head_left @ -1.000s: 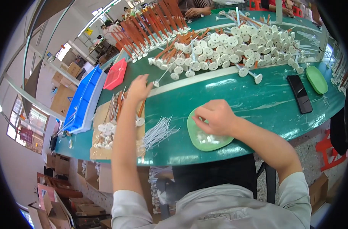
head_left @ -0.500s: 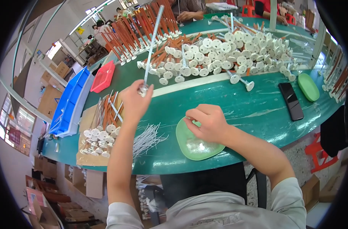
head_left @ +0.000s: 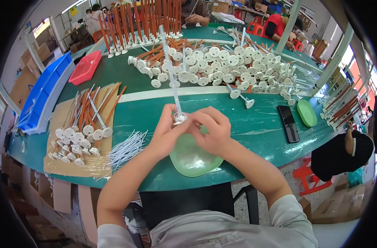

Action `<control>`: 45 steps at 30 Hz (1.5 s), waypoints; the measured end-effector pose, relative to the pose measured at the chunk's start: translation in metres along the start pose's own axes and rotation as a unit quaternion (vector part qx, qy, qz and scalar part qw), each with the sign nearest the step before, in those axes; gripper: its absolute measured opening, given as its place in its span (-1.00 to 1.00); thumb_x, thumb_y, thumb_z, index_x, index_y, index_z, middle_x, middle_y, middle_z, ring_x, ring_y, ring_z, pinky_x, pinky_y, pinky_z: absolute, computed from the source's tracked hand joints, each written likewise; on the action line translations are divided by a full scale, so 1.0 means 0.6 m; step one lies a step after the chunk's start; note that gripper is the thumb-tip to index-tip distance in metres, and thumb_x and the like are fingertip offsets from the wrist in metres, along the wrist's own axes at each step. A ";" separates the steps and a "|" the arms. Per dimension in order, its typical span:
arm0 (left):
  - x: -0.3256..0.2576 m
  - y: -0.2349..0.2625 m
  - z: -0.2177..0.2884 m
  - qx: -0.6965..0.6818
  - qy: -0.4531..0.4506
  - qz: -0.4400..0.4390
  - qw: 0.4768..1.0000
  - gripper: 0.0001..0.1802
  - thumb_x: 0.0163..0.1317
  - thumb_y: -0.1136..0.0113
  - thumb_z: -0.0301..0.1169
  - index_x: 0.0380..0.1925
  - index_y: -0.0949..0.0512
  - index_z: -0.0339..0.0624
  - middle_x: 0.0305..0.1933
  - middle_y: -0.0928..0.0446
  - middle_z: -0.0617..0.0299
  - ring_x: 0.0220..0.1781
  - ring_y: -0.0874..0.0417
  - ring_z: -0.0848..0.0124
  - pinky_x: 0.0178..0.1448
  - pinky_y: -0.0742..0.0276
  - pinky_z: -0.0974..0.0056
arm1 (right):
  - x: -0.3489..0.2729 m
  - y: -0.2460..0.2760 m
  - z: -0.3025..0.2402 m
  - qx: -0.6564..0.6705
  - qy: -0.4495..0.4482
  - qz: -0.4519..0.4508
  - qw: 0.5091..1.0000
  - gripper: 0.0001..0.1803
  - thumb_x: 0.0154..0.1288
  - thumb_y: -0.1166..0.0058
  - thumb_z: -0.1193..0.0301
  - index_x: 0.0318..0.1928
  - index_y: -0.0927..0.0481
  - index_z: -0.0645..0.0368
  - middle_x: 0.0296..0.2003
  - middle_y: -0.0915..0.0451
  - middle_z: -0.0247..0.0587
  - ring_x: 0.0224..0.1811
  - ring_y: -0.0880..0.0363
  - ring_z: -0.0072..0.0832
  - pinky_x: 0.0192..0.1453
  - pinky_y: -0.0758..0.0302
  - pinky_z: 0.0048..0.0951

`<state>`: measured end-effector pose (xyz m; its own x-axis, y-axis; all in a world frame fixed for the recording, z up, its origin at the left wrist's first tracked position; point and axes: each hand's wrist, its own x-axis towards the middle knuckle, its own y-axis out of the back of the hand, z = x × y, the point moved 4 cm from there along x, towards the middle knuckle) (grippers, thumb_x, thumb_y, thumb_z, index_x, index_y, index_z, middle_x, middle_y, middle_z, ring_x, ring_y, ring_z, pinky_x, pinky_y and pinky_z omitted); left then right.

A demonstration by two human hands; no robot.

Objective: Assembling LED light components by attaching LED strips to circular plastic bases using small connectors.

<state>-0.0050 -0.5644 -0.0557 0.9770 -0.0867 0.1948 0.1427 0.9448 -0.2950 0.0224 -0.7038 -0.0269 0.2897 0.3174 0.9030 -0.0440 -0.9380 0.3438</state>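
My left hand (head_left: 167, 134) is closed around the lower end of a silver-grey stick (head_left: 172, 74), which stands nearly upright. A white round base (head_left: 180, 118) at the stick's foot sits between the fingers of both hands. My right hand (head_left: 213, 129) is closed too, its thumb and fingertips pinched against that base; whatever they hold is too small or hidden to make out. Below the hands lies a pale green bowl (head_left: 193, 159) with small clear pieces in it, partly covered by my right hand.
At left, cardboard (head_left: 79, 167) bears several sticks with white bases, beside white ties (head_left: 127, 149). A large pile of white-based sticks (head_left: 221, 62) lies beyond. Blue bin (head_left: 45, 95), red basket (head_left: 85, 68), phone (head_left: 288, 124) and green dish (head_left: 307, 113) surround. Other people sit farther off.
My right hand has risen from the green bowl to the base of the stick. My left hand has brought the stick nearer and rightward, so the hands meet. The view has shifted.
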 end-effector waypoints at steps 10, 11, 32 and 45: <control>-0.004 0.007 -0.002 -0.089 0.043 -0.067 0.993 -0.71 0.46 0.06 -0.40 0.10 -0.16 -0.10 0.09 -0.51 0.01 0.13 -0.59 0.14 0.25 -0.49 0.08 | 0.011 0.018 0.003 -0.029 0.057 0.019 0.998 -0.71 -0.16 -0.38 0.62 -0.31 -0.66 0.23 -0.34 -0.64 -0.19 -0.41 -0.60 -0.39 -0.41 -0.51 -0.48; -0.008 0.002 0.003 -0.104 0.039 -0.084 0.990 -0.69 0.45 0.03 -0.42 0.10 -0.16 -0.11 0.08 -0.52 0.00 0.15 -0.59 0.12 0.27 -0.48 0.08 | 0.012 0.019 0.001 -0.026 0.068 0.023 0.997 -0.70 -0.19 -0.37 0.61 -0.33 -0.65 0.24 -0.36 -0.65 -0.18 -0.43 -0.61 -0.39 -0.43 -0.52 -0.48; 0.003 0.016 -0.002 -0.004 0.010 -0.055 0.998 -0.60 0.39 -0.07 -0.48 0.18 -0.30 -0.29 0.03 -0.58 0.00 0.14 -0.61 0.25 0.30 -0.50 0.13 | 0.012 0.024 0.014 -0.014 0.083 -0.019 0.996 -0.81 -0.11 -0.34 0.65 -0.41 -0.66 0.21 -0.46 -0.67 -0.18 -0.49 -0.65 -0.35 -0.44 -0.55 -0.47; 0.009 0.052 0.022 0.049 -0.020 0.144 0.988 -0.65 0.39 -0.13 -0.31 0.09 -0.39 -0.20 -0.01 -0.64 0.05 -0.15 -0.71 0.37 -0.07 -0.50 0.33 | -0.018 -0.014 0.004 0.009 -0.041 -0.309 0.950 -0.78 0.00 -0.29 0.55 -0.26 -0.65 0.19 -0.24 -0.65 -0.19 -0.20 -0.64 -0.25 -0.12 -0.60 -0.27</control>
<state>0.0028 -0.5309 -0.0514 0.9677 0.2000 0.1536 -0.1573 0.9549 -0.2519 0.0219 -0.6994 -0.0401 0.3278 0.7969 0.5074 0.1749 -0.5790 0.7964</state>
